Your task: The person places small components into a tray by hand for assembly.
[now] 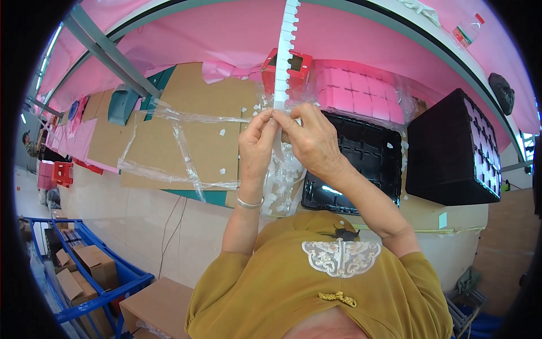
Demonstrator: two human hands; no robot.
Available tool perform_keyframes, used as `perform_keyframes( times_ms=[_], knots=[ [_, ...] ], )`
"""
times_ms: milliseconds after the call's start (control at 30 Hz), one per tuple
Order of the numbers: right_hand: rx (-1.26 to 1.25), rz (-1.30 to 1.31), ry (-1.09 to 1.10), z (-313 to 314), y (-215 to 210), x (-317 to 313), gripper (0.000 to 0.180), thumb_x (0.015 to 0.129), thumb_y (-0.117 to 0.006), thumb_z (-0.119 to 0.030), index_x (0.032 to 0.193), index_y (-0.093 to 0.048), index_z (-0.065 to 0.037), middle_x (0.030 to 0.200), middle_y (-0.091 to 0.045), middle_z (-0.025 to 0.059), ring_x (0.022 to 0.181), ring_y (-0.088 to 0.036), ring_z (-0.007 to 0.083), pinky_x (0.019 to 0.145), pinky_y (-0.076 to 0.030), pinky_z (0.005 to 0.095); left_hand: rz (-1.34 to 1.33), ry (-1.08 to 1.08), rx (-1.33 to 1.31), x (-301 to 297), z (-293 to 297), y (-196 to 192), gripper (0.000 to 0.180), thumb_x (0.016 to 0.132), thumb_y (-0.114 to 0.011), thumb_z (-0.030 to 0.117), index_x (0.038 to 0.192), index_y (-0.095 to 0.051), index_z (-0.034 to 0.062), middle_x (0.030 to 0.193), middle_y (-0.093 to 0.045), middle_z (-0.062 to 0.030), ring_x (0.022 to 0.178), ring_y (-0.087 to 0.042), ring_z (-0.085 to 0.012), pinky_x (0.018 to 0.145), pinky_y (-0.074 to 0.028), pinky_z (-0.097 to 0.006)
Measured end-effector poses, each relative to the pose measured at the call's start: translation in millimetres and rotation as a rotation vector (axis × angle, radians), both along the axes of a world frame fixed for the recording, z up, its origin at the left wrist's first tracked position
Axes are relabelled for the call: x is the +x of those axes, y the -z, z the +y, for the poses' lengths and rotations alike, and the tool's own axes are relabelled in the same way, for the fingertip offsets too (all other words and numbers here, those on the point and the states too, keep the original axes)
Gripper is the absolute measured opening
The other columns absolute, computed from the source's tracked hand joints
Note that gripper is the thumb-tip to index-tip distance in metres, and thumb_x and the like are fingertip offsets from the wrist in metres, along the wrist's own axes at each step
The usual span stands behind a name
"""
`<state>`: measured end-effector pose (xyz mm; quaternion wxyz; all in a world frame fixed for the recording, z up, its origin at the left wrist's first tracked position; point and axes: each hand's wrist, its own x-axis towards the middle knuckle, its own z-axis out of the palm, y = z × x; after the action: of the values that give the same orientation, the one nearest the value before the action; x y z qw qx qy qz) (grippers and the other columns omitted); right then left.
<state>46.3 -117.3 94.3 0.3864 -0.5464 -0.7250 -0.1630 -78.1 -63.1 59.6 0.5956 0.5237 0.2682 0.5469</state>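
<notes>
Both grips were closed to a pinch: the left hand (258, 140) and the right hand (311, 138) met at their fingertips, thumbs against forefingers, with a white strip (283, 51) nipped between them. The strip ran up and away from the grip, its right edge notched all along (its far end went out of view at the top). Just beyond the grip, behind the strip, stood a red box (267, 73) with a dark panel. Below the grip lay a litter of small white scraps (282, 179). To the right of the grip sat a black tray (370, 151), with pink trays (358, 93) in clear plastic beyond it and a tall black stack (437, 148) farther right; left of the grip spread a cardboard sheet (209, 148) crossed by clear tape (185, 151)
</notes>
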Motion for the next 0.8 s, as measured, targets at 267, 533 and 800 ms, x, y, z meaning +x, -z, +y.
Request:
perform_keyframes(
  times_ms=[267,533,800],
  knots=[
    [-0.330,1.088,-0.310,-10.3,-13.9,21.4,0.030,0.085,-0.055,0.007,0.110,-0.068,-0.006,0.090,-0.049,0.0014,0.072,-0.047,0.0102,0.064,-0.038,0.0208,0.067,0.093,-0.023,-2.7,-2.9,-13.4,0.017,0.096,-0.053,0.006,0.107,-0.062,-0.0032,0.084,-0.069,-0.0084,0.069,-0.063,-0.0102,0.065,-0.049,-0.022],
    [-0.096,0.174,0.030,-29.2,-3.0,23.9,0.047,0.069,-0.061,0.008,0.111,-0.067,-0.011,0.092,-0.053,0.0094,0.080,-0.056,0.0248,0.068,-0.048,0.0324,0.027,0.134,-0.051,6.8,-0.8,-6.4,0.018,0.095,-0.054,0.005,0.108,-0.062,-0.0036,0.086,-0.068,-0.0081,0.073,-0.064,-0.0101,0.067,-0.051,-0.023],
    [-0.030,0.103,0.030,-16.7,-7.9,5.1,0.041,0.070,-0.062,0.005,0.108,-0.067,-0.010,0.092,-0.055,0.0092,0.085,-0.056,0.0268,0.071,-0.047,0.0335,0.036,0.003,0.076,4.5,-6.5,-8.3,0.015,0.093,-0.057,0.001,0.104,-0.065,-0.0058,0.104,-0.064,-0.0060,0.092,-0.060,-0.0093,0.080,-0.049,-0.022]
  ],
)
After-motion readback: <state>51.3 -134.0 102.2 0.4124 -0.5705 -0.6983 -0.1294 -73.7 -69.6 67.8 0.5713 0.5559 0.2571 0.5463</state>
